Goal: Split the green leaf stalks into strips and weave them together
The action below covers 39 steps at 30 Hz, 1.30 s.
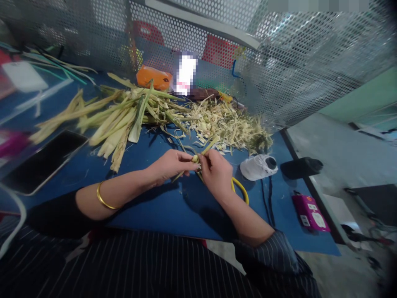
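Observation:
My left hand (173, 165) and my right hand (216, 171) meet over the blue table (145, 215). Between their fingertips they pinch a narrow pale-green leaf strip (211, 145), with a small folded or knotted lump (195, 158) where the fingers come together. Other thin ends stick out below the fingers; how they join is hidden. Just beyond the hands lies a heap of short, pale yellow-green folded pieces and trimmings (214, 120). Long leaf strips (114, 120) lie bundled to the left of that heap. A yellow loop (243, 190) shows partly behind my right wrist.
To the right stand a white thread spool (257, 167), a black cylinder (300, 167) and a magenta box (310, 212). A dark phone (46, 161) lies at left. An orange packet (154, 78) and a blurred bright screen (186, 72) stand before the perforated metal panel (269, 74).

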### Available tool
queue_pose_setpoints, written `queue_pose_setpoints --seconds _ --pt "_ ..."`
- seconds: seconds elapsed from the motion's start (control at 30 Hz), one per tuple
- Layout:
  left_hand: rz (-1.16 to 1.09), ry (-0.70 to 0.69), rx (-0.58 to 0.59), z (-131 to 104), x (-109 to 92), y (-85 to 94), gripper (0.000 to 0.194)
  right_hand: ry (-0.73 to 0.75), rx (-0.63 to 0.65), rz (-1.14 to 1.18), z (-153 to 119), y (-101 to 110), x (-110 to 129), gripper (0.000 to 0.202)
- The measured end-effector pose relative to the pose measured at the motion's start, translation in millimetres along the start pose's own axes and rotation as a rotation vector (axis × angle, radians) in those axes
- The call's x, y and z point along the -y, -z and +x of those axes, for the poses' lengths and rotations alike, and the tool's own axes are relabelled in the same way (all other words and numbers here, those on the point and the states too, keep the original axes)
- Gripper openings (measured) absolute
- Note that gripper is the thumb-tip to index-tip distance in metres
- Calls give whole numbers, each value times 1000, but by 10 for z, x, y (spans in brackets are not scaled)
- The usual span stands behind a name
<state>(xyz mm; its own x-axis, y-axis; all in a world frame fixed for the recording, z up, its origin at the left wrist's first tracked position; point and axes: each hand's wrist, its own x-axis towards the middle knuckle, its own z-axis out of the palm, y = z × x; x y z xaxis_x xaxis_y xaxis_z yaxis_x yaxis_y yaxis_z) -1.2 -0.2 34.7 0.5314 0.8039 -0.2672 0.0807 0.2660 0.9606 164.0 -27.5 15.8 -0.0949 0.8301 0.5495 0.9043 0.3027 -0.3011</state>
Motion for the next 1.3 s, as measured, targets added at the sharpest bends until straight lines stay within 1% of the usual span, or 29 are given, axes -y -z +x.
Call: queue_pose_setpoints --seconds 0.07,0.13,0.2,0.27,0.3,0.33,0.4,0.47,0.53,0.6,0.67,0.73,0.77,0.8,0.83,0.87,0.9,0.93,1.0,1.03,1.07,1.1,1.13,1.23,1.3 --pt "20 -6 -59 -1 11 -23 11 -22 5 19 -1 -14 -1 23" --pt "27 7 -117 5 20 -31 10 3 -14 24 7 -12 -11 19" --pt "-16 12 -157 18 24 -15 12 66 -111 11 25 20 -24 12" --pt "-106 6 -196 39 23 23 16 168 -215 -29 48 71 -32 16" --pt "-158 3 -212 52 20 45 18 226 -236 -64 59 96 -34 17" --pt "-204 3 -225 65 16 65 20 281 -227 -110 69 115 -33 15" --pt "-256 -2 -245 86 3 97 23 359 -141 -209 79 129 -25 10" --pt "-238 -25 -268 95 -14 111 23 375 -46 -259 72 113 -8 14" --pt "-165 -66 -299 92 -30 112 23 340 27 -200 47 85 20 20" --pt "-103 -95 -307 85 -40 107 22 260 102 -30 15 60 56 22" --pt "-112 -101 -284 81 -39 101 21 118 213 208 -8 39 87 24" --pt "-152 -82 -267 82 -27 99 22 -99 321 492 -6 14 98 27" --pt "-170 -74 -266 84 -19 100 22 -235 328 642 5 -2 95 27" --pt "-181 -65 -265 86 -10 100 23 -373 291 787 20 -19 85 24" --pt "-185 -54 -261 88 -2 101 23 -496 211 918 39 -36 70 22" --pt "-187 -43 -254 90 5 101 22 -593 98 1023 58 -51 53 21" --pt "-188 -27 -252 92 11 101 22 -655 -21 1099 75 -62 36 21" --pt "-189 -7 -252 95 16 100 23 -682 -126 1152 89 -66 21 22" --pt "-190 19 -267 101 22 98 26 -662 -266 1193 105 -49 5 20" --pt "-189 25 -277 104 23 98 27 -627 -300 1189 107 -26 5 18" --pt "-182 28 -285 107 23 98 28 -577 -301 1175 107 3 8 17" --pt "-170 28 -290 110 22 99 27 -509 -264 1147 105 39 15 16" --pt "-153 25 -295 112 22 101 26 -427 -191 1102 103 76 22 17" --pt "-107 1 -315 121 33 112 20 -173 108 899 104 162 31 25" --pt "-86 -27 -312 127 47 120 17 -85 243 774 106 177 21 26"
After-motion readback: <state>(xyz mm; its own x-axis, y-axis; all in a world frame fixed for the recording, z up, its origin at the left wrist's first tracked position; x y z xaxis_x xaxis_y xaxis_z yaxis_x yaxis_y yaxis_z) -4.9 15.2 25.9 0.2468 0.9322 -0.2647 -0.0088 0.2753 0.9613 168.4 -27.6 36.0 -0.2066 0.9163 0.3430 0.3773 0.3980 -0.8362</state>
